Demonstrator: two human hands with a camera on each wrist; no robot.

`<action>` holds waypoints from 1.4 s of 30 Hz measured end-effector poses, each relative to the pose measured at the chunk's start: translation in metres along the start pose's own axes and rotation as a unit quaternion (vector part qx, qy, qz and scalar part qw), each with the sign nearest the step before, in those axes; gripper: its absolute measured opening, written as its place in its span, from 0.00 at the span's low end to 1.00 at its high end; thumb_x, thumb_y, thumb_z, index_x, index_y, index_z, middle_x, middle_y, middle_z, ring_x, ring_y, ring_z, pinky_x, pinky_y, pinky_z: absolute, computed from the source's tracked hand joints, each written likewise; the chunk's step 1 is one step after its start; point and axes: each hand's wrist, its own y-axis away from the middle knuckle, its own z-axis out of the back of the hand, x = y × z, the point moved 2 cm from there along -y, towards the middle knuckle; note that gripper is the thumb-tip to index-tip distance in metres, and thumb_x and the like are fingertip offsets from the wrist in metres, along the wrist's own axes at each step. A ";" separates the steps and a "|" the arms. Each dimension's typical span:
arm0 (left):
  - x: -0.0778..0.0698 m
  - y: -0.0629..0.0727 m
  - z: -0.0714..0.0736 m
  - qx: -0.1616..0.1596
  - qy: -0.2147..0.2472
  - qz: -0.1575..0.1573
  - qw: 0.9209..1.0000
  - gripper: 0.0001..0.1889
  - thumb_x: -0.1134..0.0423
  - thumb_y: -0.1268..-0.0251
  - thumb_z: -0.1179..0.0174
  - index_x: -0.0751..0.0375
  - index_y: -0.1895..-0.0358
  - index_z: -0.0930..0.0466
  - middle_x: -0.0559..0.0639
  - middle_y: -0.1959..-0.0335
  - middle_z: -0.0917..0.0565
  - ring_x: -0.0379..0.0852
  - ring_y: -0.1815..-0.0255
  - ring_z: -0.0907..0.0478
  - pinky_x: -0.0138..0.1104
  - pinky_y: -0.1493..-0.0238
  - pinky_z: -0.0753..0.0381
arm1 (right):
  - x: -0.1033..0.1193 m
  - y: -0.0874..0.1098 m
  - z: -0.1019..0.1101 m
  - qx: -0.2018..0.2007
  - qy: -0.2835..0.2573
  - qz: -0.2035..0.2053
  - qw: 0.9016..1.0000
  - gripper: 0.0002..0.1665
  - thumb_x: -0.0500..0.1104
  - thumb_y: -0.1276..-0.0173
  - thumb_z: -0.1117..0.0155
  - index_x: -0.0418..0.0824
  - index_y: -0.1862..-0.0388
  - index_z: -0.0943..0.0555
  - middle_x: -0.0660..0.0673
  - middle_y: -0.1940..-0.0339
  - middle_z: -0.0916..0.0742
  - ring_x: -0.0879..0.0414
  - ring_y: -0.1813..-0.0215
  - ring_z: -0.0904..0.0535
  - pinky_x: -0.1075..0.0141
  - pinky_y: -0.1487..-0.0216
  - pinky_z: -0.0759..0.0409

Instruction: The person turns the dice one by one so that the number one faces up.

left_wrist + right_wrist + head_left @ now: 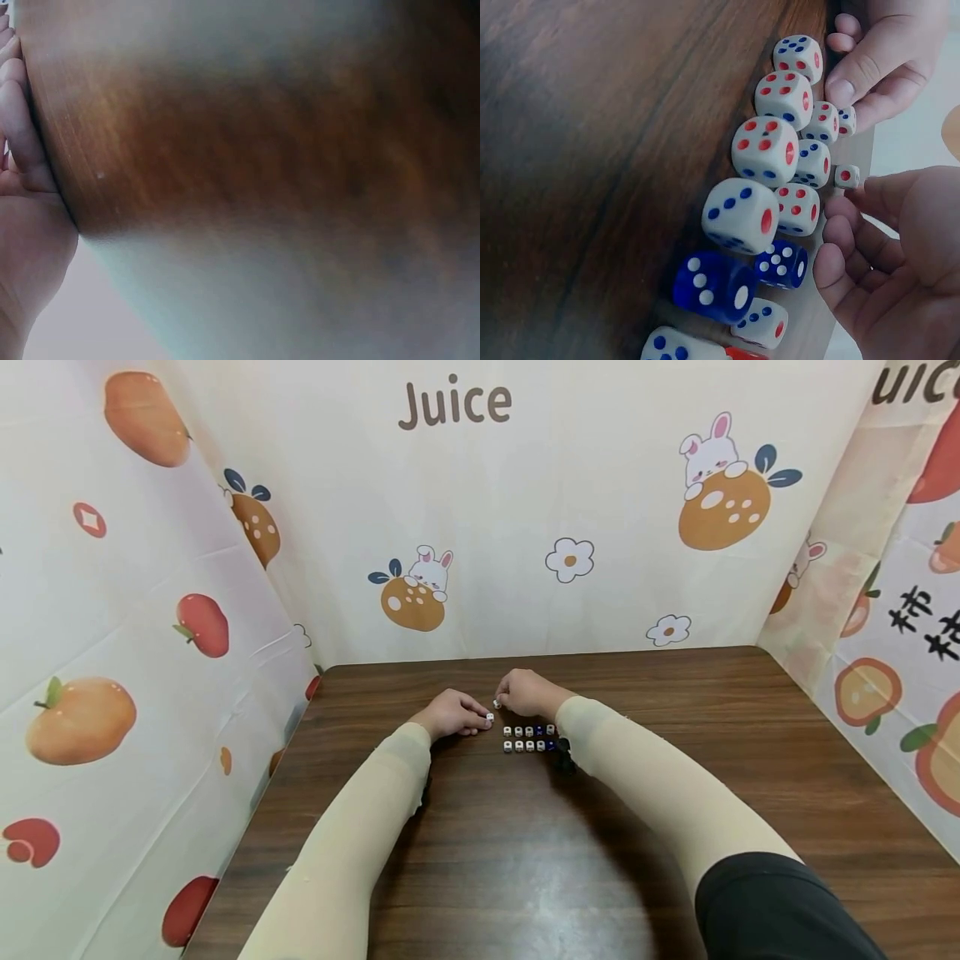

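Observation:
My left hand (pixel 452 713) rests low on the table and holds a white die (pixel 490 717) between thumb and index finger. Just beyond it, my right hand (pixel 528 693) pinches another white die (pixel 847 176) at its fingertips. Two rows of dice stand close in front of the hands. Most are white with red and blue pips, like the white die (pixel 765 152); a blue die (pixel 715 286) with white pips stands in the nearer row and another blue die (pixel 781 264) in the farther one. The left wrist view shows only part of the left hand's curled fingers (pixel 22 127).
A dark brown wooden table (pixel 480 860) carries the dice. Printed cloth walls (pixel 495 510) close it in at the back and both sides. Partly cut off in the right wrist view is something red (pixel 746 354) by a white die.

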 end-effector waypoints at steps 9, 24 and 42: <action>-0.003 0.005 -0.001 -0.005 0.000 -0.006 1.000 0.10 0.65 0.27 0.21 0.64 0.47 0.03 0.51 0.58 0.05 0.33 0.70 0.15 0.27 0.64 0.12 | -0.003 -0.004 -0.001 0.004 0.013 -0.010 1.000 0.16 0.43 0.12 0.38 0.42 0.53 0.04 0.46 0.59 0.04 0.55 0.63 0.16 0.56 0.47 0.13; -0.002 0.001 -0.002 -0.003 0.003 -0.001 1.000 0.10 0.65 0.28 0.20 0.62 0.47 0.03 0.51 0.55 0.04 0.33 0.70 0.14 0.27 0.64 0.12 | -0.076 -0.075 -0.031 0.051 0.024 -0.048 0.997 0.23 0.52 0.14 0.38 0.52 0.71 0.06 0.51 0.72 0.06 0.55 0.68 0.11 0.61 0.63 0.13; -0.005 0.006 -0.002 -0.006 0.004 -0.007 1.000 0.10 0.66 0.27 0.22 0.64 0.47 0.04 0.51 0.55 0.04 0.33 0.69 0.15 0.26 0.64 0.12 | -0.013 0.007 0.006 -0.023 -0.018 -0.022 0.999 0.16 0.48 0.21 0.25 0.39 0.45 0.04 0.43 0.44 0.03 0.49 0.42 0.08 0.53 0.33 0.10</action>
